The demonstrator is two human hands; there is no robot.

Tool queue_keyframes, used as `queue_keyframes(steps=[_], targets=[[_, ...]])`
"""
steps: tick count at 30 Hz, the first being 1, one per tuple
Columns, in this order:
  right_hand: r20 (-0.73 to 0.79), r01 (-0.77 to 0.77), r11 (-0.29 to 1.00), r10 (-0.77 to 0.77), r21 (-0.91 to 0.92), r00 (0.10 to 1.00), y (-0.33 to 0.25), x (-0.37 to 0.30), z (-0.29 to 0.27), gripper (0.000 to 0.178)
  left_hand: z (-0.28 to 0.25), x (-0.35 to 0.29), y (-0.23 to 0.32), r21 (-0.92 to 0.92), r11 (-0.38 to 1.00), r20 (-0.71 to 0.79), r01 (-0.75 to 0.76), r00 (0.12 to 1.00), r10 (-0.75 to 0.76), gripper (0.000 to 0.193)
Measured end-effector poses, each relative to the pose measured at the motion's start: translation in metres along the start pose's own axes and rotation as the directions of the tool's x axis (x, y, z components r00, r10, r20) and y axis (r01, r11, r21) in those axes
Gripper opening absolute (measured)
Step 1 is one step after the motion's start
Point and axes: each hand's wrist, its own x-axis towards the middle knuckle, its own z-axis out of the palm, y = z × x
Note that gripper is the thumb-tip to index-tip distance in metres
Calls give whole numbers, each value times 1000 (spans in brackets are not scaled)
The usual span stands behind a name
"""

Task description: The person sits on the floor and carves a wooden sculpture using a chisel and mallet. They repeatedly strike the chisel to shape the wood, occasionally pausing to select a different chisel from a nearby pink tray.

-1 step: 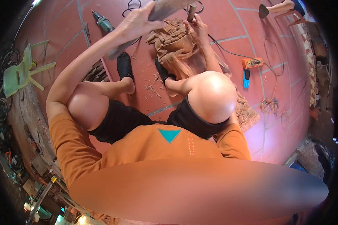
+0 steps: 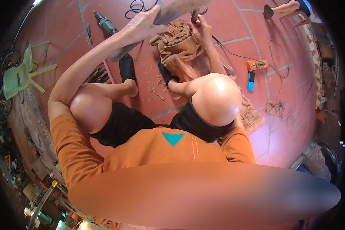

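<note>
A wooden mallet [image 2: 176,12] is gripped by the left hand [image 2: 142,27]; a short handle [image 2: 194,16] is pinched by the right hand [image 2: 201,32], beside the carving [image 2: 180,46] on the tiled floor [image 2: 291,86]. Fingers could be struck; a misaimed mallet would be the cause.

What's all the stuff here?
Floor: one, red, underneath
Carved wood: one or two, brown, centre
Wooden club: one, brown, top
Wooden handle: one, brown, top
Shavings: many, brown, floor
Power tool: one, green, upper left
Chair: one, pale green, left
Cords: several, mixed, floor
Socket box: one, orange, right
Phone: one, blue, below box
Clutter: lots, mixed, left edge
Another person's leg: one, bare, upper right
Shirt: one, orange, bottom
Shorts: one, black, centre
Footwear: two, black, centre
Legs: two, bare, centre
Left fingers: several, around club
Right fingers: several, around handle
</note>
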Motion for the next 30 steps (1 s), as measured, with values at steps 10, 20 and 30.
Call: queue_keyframes(steps=[10,20,30], targets=[[28,-9,997,11,-76,1000,-7,-6,-2,28,-19,11,10,-131,991,13,8,1000,-6,62],[-135,-163,816,282,555,950,5,-23,-1,19,-27,6,-8,-145,982,134,119,986,-100,60],[-84,-158,923,200,351,976,-1,-13,-3,24,-35,6,11,-289,952,-85,-101,993,80,59]])
